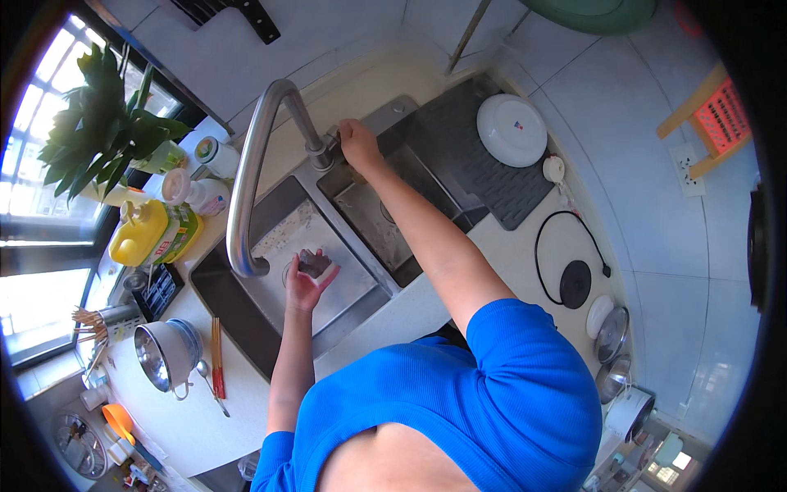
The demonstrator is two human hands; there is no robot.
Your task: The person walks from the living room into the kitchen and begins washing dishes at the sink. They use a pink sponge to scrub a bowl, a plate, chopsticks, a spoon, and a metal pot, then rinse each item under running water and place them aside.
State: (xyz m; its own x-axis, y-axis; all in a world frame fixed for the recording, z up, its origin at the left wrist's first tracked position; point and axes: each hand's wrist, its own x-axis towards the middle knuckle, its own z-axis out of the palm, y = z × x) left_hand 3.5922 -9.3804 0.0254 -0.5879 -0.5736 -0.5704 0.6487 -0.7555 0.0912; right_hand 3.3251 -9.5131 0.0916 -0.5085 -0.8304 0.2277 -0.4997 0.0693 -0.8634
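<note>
Over the left basin of a double steel sink [355, 239], my left hand [305, 284] is turned palm up with its fingers curled round a dark grey-brown lump [314, 264]. I cannot make out what kind of thing the lump is. The tall curved tap [256, 156] arches above that basin, its spout end close to my left hand. No stream of water can be made out below it. My right arm reaches across the right basin, and my right hand [359, 146] is closed at the side of the tap's base, on the handle, which the fingers mostly hide.
A white plate [511, 129] lies on a grey drying mat [500, 184] to the right. Left of the sink stand a yellow jug [147, 234], white jars [197, 193], a leafy plant [102, 127] and a metal pot [164, 353]. Chopsticks [216, 353] and a spoon [211, 387] lie nearby.
</note>
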